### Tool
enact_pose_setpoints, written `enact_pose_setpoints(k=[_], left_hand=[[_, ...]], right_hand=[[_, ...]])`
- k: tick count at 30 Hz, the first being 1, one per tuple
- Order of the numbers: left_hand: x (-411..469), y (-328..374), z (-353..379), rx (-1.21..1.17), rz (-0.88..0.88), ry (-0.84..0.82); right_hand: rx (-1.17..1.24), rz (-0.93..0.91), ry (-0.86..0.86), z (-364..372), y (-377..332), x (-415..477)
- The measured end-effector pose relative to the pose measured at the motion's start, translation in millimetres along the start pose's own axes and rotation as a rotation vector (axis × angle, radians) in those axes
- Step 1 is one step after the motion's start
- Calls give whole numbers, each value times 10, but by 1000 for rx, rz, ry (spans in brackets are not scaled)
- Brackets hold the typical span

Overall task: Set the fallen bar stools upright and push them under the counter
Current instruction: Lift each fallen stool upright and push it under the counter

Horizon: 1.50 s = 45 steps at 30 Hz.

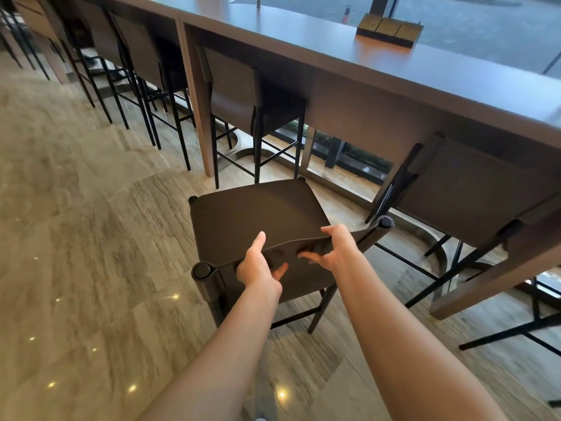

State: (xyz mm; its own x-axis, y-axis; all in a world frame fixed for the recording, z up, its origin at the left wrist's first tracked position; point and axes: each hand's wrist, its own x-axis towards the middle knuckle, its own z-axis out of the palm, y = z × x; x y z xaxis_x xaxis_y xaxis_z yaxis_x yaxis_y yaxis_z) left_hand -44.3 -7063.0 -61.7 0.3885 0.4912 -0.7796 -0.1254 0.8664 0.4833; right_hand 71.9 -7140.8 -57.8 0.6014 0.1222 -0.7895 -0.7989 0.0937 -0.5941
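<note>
Now the left hand (pixel 259 270) and right hand (pixel 335 253) clamp their fingers (pixel 280 271) on the standing stool (pixel 258 217), so next comes a straight push under the counter (pixel 334 53) ahead of the fingers

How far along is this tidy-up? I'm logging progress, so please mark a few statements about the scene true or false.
1. The left hand and right hand both grip the backrest of the near stool. True.
2. The near stool lies on its side. False: it stands upright.
3. The near stool is tucked under the counter. False: it stands out in front of it.
4. Several other stools sit tucked under the counter. True.
</note>
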Motion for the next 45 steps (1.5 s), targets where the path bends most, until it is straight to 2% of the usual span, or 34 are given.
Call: enact_pose_setpoints(k=[8,17,26,30,37,40,45], left_hand=[[-33,109,112,-87,24,15],[148,739,341,-2,65,-9],[384,1149,705,128,55,5],[503,1356,882,216,-5,-14],[790,1767,1149,400,9,-137],[912,1877,1244,392,45,-123],[1023,2024,1438,225,-3,-45]], right_hand=[[-71,11,2,60,-141,60],[-108,-31,-42,596,-370,60],[-62,4,-79,1006,-721,164],[-17,26,-82,1204,-895,185],[-70,-70,-88,1533,-1134,361],[-83,-118,-90,1678,-1224,417],[-57,-145,-116,1858,-1351,476]])
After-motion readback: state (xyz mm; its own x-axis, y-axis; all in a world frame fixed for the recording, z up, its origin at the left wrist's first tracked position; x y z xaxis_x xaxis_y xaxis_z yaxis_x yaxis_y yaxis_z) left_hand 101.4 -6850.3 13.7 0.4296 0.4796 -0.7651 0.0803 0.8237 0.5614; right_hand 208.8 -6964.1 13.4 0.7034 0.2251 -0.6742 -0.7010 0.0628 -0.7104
